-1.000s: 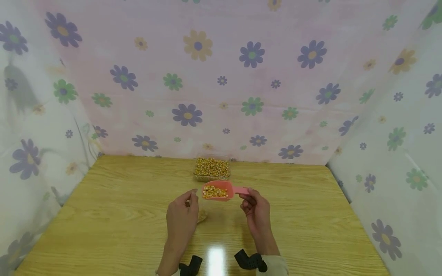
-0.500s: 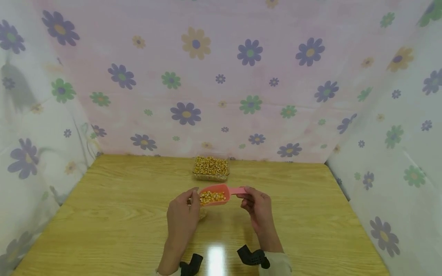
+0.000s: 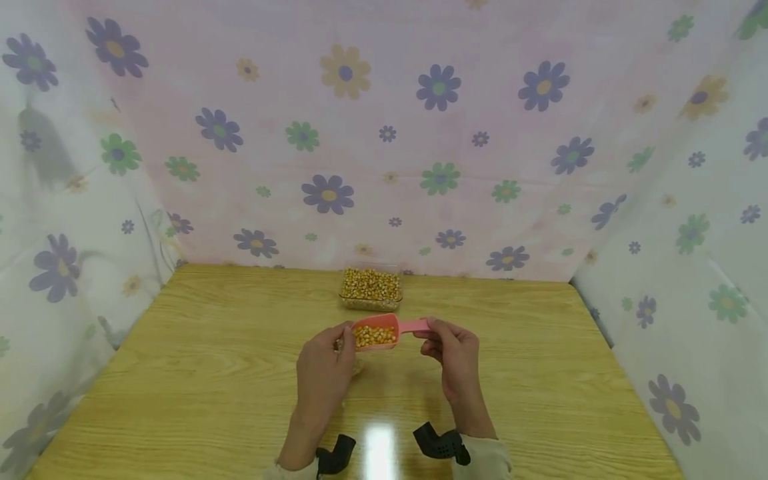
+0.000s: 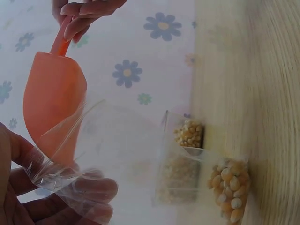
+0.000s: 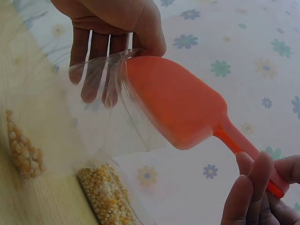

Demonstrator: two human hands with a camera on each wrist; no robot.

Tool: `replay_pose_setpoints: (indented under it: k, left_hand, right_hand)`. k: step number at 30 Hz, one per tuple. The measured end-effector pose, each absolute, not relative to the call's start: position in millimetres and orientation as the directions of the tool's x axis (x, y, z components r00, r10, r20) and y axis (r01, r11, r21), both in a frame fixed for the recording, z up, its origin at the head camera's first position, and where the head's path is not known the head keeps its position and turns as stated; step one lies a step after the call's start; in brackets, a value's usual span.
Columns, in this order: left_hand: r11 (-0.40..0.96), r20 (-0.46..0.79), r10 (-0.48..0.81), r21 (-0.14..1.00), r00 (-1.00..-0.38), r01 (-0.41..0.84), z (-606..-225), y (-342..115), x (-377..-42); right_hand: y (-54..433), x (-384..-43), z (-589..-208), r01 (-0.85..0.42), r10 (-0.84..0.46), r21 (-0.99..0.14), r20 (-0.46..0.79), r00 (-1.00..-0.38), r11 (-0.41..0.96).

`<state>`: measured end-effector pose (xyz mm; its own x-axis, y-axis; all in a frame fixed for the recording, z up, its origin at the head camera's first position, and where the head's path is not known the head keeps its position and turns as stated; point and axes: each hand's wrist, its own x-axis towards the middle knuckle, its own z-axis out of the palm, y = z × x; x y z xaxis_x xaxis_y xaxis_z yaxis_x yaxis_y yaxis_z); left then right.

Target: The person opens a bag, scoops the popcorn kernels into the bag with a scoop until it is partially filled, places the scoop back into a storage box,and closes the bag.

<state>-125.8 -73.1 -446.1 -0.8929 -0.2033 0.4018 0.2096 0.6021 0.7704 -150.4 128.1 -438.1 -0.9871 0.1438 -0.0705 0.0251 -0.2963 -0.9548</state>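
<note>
A pink scoop point(image 3: 391, 325) carries yellow corn kernels point(image 3: 373, 336). My right hand point(image 3: 461, 353) grips it by the handle. At the scoop's front end, my left hand point(image 3: 324, 372) holds the mouth of a clear plastic bag point(image 4: 117, 140), thumb near the scoop's lip. In the left wrist view the scoop's tip overlaps the bag's opening. The bag hangs down with some kernels point(image 4: 229, 190) gathered at its bottom, close to the tabletop. From the head view the left hand hides most of the bag.
A clear rectangular container point(image 3: 372, 305) full of corn kernels stands at the table's back edge, beyond the scoop. The wooden table point(image 3: 210, 373) is enclosed by flowered cloth point(image 3: 384, 160) at the back and both sides.
The scoop's front end has come together with the left hand at the bag's mouth. It dipped toward the left, then levelled somewhat, with kernels still in it.
</note>
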Motion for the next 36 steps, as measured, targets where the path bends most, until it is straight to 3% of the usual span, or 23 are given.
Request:
replay_pose_setpoints:
  k: [15,36]
  left_hand:
    - [0.643,0.404,-0.177,0.738,-0.897,0.206,-443.8,-73.6,-127.7]
    - [0.622,0.360,-0.194,0.764,-0.912,0.170,-444.0,-72.2,-128.5]
  right_hand:
    - [125.4,-149.2,-433.2,0.040,0.199,-0.966,-0.093,-0.976,-0.255]
    - [122.4,-139.1,-420.1,-0.017,0.233,-0.992,-0.013,-0.972,-0.128]
